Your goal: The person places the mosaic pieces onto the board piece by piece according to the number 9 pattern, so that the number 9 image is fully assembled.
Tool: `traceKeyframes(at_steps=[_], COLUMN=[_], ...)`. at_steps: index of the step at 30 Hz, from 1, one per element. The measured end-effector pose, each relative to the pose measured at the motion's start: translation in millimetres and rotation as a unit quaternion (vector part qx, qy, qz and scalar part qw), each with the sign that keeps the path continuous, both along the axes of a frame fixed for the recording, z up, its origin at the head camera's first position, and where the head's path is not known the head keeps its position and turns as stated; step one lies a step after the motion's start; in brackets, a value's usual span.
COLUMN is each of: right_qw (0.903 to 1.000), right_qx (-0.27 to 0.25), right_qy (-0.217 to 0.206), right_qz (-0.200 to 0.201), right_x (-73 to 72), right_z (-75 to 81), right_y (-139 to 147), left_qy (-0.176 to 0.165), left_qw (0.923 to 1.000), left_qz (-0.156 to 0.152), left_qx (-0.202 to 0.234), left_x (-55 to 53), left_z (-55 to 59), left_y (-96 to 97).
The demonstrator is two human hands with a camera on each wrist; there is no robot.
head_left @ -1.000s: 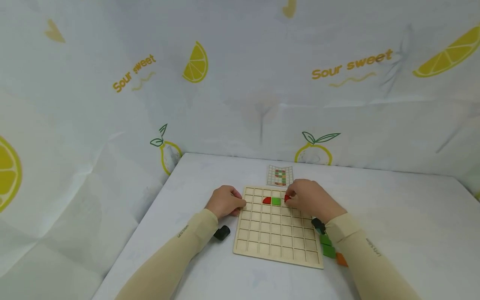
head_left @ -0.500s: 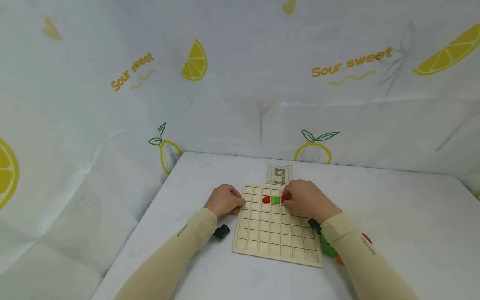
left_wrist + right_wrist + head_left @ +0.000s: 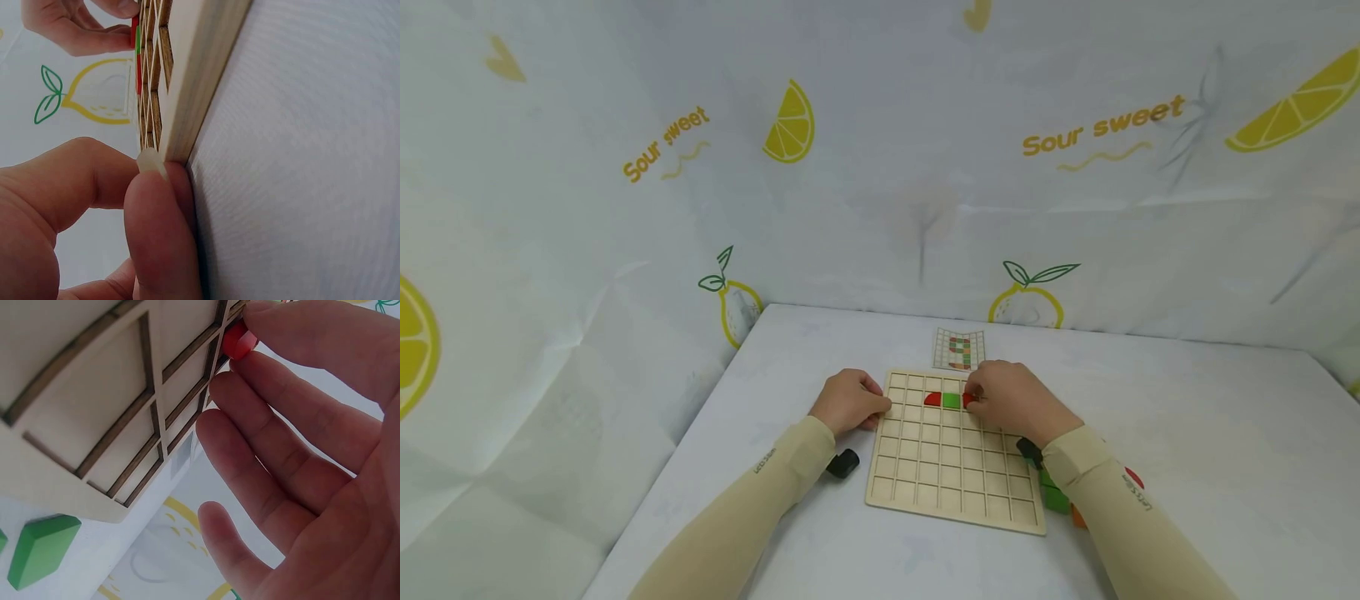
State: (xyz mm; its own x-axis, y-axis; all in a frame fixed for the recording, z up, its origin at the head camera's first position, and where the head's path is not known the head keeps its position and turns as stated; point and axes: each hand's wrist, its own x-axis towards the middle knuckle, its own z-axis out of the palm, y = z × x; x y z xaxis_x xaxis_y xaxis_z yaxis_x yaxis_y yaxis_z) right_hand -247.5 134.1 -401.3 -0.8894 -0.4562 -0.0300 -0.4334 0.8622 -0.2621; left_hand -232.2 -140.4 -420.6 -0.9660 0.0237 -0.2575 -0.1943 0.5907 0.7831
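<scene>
A wooden grid board (image 3: 951, 479) lies on the white table. My left hand (image 3: 850, 402) holds its left edge, thumb and finger pinching the corner of the wood in the left wrist view. My right hand (image 3: 1011, 402) pinches a red block (image 3: 239, 340) at a cell in the second row from the far edge. In that row a green square block (image 3: 951, 401) sits immediately left of it, then a red block with a rounded corner (image 3: 933, 399). My right fingers partly cover the held block, so I cannot tell whether it is fully seated.
Beyond the board lies a pattern card (image 3: 958, 350) with a coloured grid. Loose green blocks (image 3: 1056, 500), an orange block (image 3: 1078, 517) and a red piece (image 3: 1134, 477) lie to the right, partly behind my right sleeve. A printed cloth (image 3: 880, 208) hangs behind the table.
My right hand has moved slightly left, bringing the red block beside the green square. Over the last half second it has stayed nearly still. My left hand remains on the board's edge.
</scene>
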Motion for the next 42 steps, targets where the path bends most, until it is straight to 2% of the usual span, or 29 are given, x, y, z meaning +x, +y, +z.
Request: traceKeyframes(at_steps=[7,17,23,26,32,35,42], right_qw=[0.9998,0.9999,1.0000,0.9995,0.9969,0.9968,0.9922], right_qx=[0.004,0.004,-0.004,-0.015,-0.041,-0.043,-0.042], right_qy=[0.015,0.012,0.001,-0.014,-0.035,-0.032,-0.057], right_qz=[0.009,0.001,-0.007,-0.025,-0.057,-0.059,-0.103], right_x=[2.0,2.3,3.6,4.6,7.7,9.2,15.6], right_z=[2.2,3.3,5.5,6.2,9.1,11.2,11.6], right_y=[3.0,7.8,11.9,16.6,35.5,49.0,84.9], left_qy=[0.003,0.010,0.009,0.007,0.001,0.002,0.003], left_qw=[1.0000,0.9999,0.9999,0.9999,1.0000,1.0000,1.0000], left_qz=[-0.003,-0.008,-0.011,-0.011,-0.009,-0.002,0.000], left_qx=[0.003,0.003,0.006,0.005,0.000,-0.001,-0.004], left_x=[-1.0,-1.7,-1.9,-2.4,0.0,1.4,2.6], left_z=[1.4,2.6,3.6,2.3,-1.6,-2.4,-2.0], left_y=[2.6,6.6,9.0,9.5,6.8,4.5,1.1])
